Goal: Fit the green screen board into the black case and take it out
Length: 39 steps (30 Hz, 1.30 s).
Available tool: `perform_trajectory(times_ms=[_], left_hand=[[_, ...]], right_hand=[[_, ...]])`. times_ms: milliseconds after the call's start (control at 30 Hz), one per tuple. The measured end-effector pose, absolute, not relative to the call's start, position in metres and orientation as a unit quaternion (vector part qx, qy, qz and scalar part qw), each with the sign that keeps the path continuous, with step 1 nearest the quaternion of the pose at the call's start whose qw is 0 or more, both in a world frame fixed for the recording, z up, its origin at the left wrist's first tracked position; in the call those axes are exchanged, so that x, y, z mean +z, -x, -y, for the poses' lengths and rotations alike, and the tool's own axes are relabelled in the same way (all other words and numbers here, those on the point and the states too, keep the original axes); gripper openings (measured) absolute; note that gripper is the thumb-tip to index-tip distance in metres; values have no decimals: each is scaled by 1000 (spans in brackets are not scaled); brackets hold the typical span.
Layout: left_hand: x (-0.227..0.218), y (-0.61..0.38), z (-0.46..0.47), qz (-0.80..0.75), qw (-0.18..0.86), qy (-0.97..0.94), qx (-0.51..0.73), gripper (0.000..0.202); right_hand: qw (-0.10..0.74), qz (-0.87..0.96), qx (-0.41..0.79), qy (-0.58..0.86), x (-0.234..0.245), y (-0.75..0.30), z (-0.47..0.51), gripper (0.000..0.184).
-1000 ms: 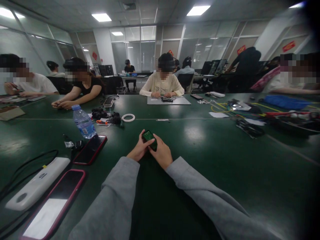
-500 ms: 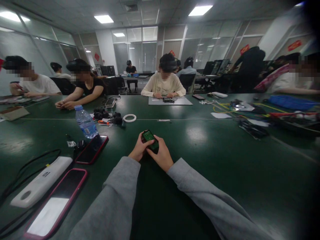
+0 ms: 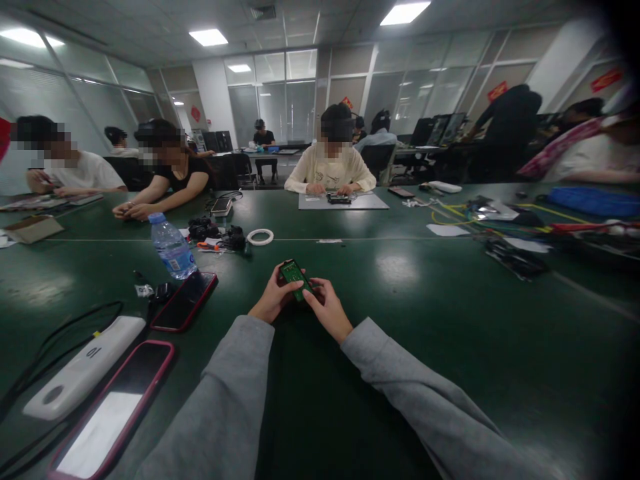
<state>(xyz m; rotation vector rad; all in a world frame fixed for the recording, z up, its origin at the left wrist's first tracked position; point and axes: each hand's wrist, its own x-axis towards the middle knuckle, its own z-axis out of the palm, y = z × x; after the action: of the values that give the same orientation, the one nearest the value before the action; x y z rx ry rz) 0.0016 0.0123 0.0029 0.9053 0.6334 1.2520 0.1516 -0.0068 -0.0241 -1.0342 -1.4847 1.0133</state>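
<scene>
A small green circuit board with a dark edge [image 3: 294, 272] is held between my two hands above the green table [image 3: 400, 333], tilted with its component side up. My left hand [image 3: 275, 293] is closed on its left side, the thumb lying across the lower face. On the right, my right hand [image 3: 327, 307] has its thumb against the lower right corner and the fingers curled behind. The underside of the board and most of the fingertips are hidden.
Left of my arms lie a pink-edged phone [image 3: 115, 407], a white device [image 3: 85, 367], a red-edged phone [image 3: 185, 301] and cables. A water bottle [image 3: 173, 247] leans nearby, before a white tape ring [image 3: 261, 237]. Across the table a person [image 3: 330, 167] works at a grey mat [image 3: 370, 201].
My right hand has shifted slightly right and down along the board, uncovering more of its face. The left hand has moved a little left, and the board with it.
</scene>
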Motion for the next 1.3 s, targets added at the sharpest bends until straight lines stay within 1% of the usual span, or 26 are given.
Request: perform_trajectory(times_ms=[133,367,467,833,1067,1233,1300], left_hand=[[3,-3,-14,-280,675,-390,561,68],[-2,1,-23,-325,669,-347,572,50],[-4,1,-25,-326,665,-339,580,46],[-6,3,-27,-312,662,-333,594,45],[-5,5,-27,-282,677,-325,597,45],[-2,3,-26,-278,686,-327,587,45],[-1,1,-25,-281,690,-320,585,46]], right_hand=[[535,597,428,418,-27,-151,4,50],[536,593,416,434,-28,-151,2,48],[535,598,405,438,-28,-151,3,47],[535,616,385,432,-23,-150,2,42],[527,600,413,438,-27,-149,0,51],[529,610,400,434,-27,-148,1,50],[536,615,375,442,-25,-149,1,49]])
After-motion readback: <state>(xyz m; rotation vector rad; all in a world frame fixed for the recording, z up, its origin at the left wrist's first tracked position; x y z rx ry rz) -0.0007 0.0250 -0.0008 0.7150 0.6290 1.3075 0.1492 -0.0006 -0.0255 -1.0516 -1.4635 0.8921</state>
